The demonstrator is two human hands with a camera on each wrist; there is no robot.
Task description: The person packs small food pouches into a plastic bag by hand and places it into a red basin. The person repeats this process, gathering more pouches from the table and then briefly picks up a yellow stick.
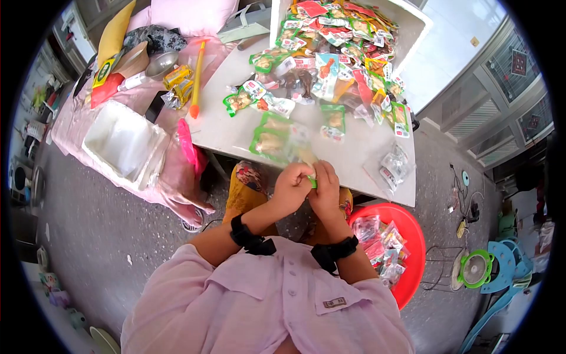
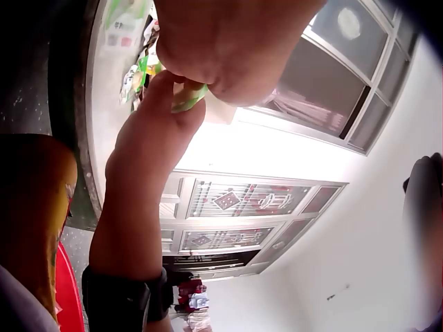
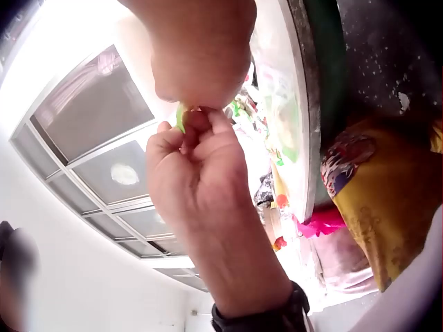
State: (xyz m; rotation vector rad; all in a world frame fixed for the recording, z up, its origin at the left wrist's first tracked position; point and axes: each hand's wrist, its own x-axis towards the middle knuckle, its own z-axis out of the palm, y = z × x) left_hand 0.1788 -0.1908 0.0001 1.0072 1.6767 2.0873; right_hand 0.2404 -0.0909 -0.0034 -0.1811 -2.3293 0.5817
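Above the table's near edge, my left hand (image 1: 292, 189) and right hand (image 1: 325, 192) meet fingertip to fingertip. Between them they pinch a small green-edged food packet (image 1: 313, 180), mostly hidden by the fingers. In the left wrist view a strip of the green packet (image 2: 190, 99) shows between the two hands. The right wrist view has the left fingers curled at the green edge (image 3: 181, 119), with the right hand (image 3: 204, 59) above. Just beyond the hands lie larger green-edged packets (image 1: 270, 143) with pale food inside.
A white foam box (image 1: 413, 35) heaped with colourful food packets stands at the table's far side. More packets (image 1: 333, 120) lie before it. Clear wrappers (image 1: 394, 165) sit at the right edge. A red basin (image 1: 415, 248) holds wrappers; a white foam tray (image 1: 121, 141) lies left.
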